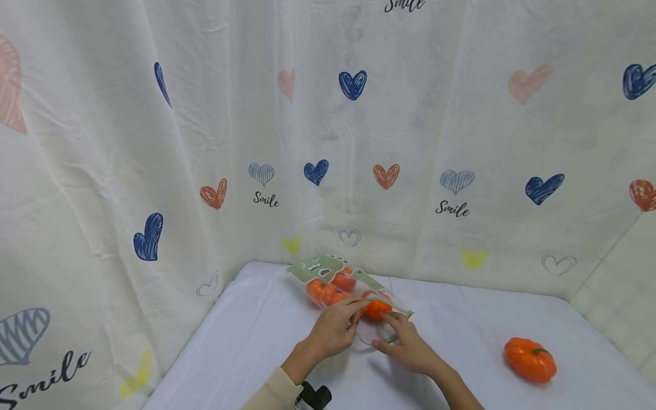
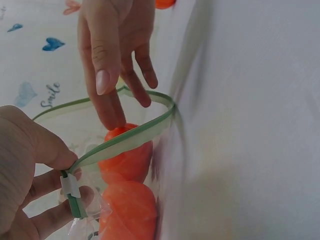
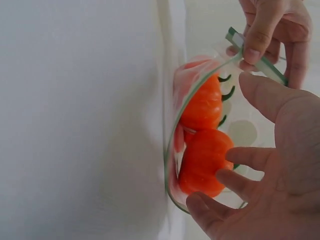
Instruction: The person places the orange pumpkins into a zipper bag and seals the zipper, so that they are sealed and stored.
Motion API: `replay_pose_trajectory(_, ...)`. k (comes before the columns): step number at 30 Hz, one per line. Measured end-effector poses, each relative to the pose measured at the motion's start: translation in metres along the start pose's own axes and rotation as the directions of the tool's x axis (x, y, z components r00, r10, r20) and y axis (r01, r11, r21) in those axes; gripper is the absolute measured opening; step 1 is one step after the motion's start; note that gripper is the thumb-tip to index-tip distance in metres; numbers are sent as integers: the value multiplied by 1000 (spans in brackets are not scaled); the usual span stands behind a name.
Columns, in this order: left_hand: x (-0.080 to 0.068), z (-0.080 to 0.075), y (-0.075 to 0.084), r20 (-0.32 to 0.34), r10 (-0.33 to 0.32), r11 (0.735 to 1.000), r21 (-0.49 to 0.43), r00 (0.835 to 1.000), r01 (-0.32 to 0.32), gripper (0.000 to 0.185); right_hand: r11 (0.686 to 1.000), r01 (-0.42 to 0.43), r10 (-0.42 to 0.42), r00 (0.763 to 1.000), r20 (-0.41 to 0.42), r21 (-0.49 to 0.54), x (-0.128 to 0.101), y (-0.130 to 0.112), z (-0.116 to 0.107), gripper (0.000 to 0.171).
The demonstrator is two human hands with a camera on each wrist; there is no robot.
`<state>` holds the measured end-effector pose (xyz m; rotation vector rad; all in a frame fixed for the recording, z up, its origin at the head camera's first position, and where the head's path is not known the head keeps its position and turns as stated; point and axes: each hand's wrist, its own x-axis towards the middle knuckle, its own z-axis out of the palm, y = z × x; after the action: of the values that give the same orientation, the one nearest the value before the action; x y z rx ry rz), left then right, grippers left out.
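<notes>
A clear zip bag (image 1: 312, 269) with a green printed top panel lies on the table, several small orange pumpkins (image 3: 204, 162) with green stems inside it. My left hand (image 1: 333, 329) pinches the rim beside the white slider (image 2: 70, 185) between thumb and fingers. The green-edged mouth (image 2: 127, 137) gapes toward me. At that mouth is my right hand (image 1: 409, 346), fingers spread and gently bent, fingertips right by the nearest pumpkin in the bag. Another orange pumpkin (image 1: 530, 360) sits outside the bag, to the right of my right hand.
White cloth covers the table (image 1: 246, 330). A pale curtain (image 1: 328, 131) printed with hearts hangs behind and to the left. Beside my left sleeve (image 1: 277, 390), a black object (image 1: 315, 396) shows at the wrist.
</notes>
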<state>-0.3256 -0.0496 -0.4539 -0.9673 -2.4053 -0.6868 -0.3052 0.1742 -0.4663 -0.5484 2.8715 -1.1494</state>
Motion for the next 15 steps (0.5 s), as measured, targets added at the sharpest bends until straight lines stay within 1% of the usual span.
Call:
replay_pose_trajectory(3, 0, -1, 0, 1, -5, 1000, -4, 1000, 5, 55, 1000, 7, -7, 1000, 6, 0, 0, 2, -6, 67)
replay_pose_trajectory(6, 0, -2, -1, 7, -14, 1000, -13, 1000, 14, 55, 1000, 13, -13, 1000, 14, 26, -2, 4, -15, 60)
replay_pose_trajectory(11, 1, -1, -1, 24, -38, 998, -56, 999, 39, 55, 995, 54, -59, 997, 59, 86, -4, 6, -35, 48)
replay_pose_trajectory(13, 2, -1, 0, 25, -43, 996, -75, 999, 45, 54, 993, 76, -82, 994, 67, 87, -5, 6, -45, 44)
replay_pose_trajectory(15, 1, -1, 0, 17, -36, 996, -81, 999, 38, 53, 994, 78, -83, 995, 58, 83, -7, 7, -54, 41)
